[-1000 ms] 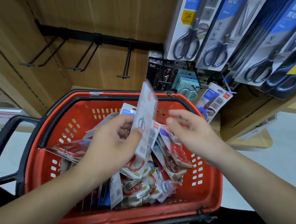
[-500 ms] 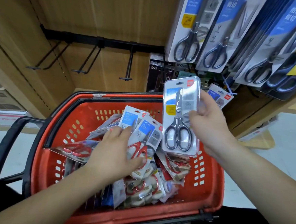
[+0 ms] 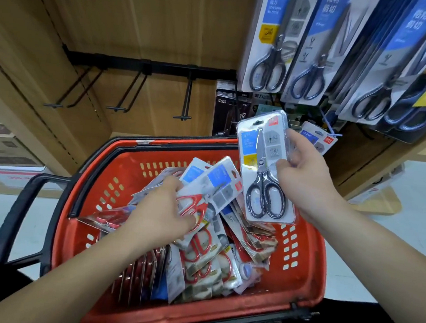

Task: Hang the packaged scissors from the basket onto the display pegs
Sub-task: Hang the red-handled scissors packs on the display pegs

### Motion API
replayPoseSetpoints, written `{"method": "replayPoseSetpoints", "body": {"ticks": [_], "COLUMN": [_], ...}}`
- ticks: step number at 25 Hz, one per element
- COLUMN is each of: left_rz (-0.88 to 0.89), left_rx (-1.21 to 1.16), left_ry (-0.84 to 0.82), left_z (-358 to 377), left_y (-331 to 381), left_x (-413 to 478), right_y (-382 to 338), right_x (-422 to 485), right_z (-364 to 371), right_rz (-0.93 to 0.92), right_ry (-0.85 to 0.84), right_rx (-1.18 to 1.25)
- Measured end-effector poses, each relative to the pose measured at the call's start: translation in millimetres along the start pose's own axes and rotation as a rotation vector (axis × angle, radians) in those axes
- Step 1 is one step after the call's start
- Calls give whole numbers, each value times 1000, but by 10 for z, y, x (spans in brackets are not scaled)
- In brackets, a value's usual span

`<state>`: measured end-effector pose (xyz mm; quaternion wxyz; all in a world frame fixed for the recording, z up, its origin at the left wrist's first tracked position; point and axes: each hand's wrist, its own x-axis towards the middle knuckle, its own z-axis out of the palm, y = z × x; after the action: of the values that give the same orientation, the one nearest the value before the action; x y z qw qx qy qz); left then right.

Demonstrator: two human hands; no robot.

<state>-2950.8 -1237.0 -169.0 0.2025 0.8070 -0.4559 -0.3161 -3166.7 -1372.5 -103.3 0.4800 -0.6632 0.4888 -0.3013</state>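
Red basket [image 3: 307, 289], heaped with packaged scissors [image 3: 207, 257]. Right hand [image 3: 304, 177] held one black-handled pack [image 3: 261, 169] upright above the basket's right rim, grip pinching its right edge. Left hand [image 3: 163, 213] lay on the heap, grip closed round a red-handled pack [image 3: 205, 198]. Black pegs [image 3: 186, 101] jutted from the wooden panel [image 3: 140, 25] behind
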Motion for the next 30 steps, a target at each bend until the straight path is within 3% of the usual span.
{"method": "replayPoseSetpoints", "body": {"ticks": [7,11,16,19,24,27,30], "left_rz": [-126,-91,-90,-85,54,30,-9], "left_rx": [-549,-352,201,104,185,-13,-258], "left_ry": [297,187,72,-10,86,-38,13], "left_z": [-332,-234,-177,-185,-225,-238,-276], "left_y": [-7,-96,-152,-199,-202,-115,-93], "left_x": [-83,-1,196,211,195,141,102], "right_y": [-18,33,19,21,26,-36,-121], "right_x": [-36,-41,-93,-86,-47,-23,17], "right_z": [134,170,222,243,291,259,202], "right_rz": [25,40,58,61,64,68,54], "right_ry": [-63,-50,-75,-82,-69,-49,-34], "right_rx": [24,12,33,63,92,164,230]}}
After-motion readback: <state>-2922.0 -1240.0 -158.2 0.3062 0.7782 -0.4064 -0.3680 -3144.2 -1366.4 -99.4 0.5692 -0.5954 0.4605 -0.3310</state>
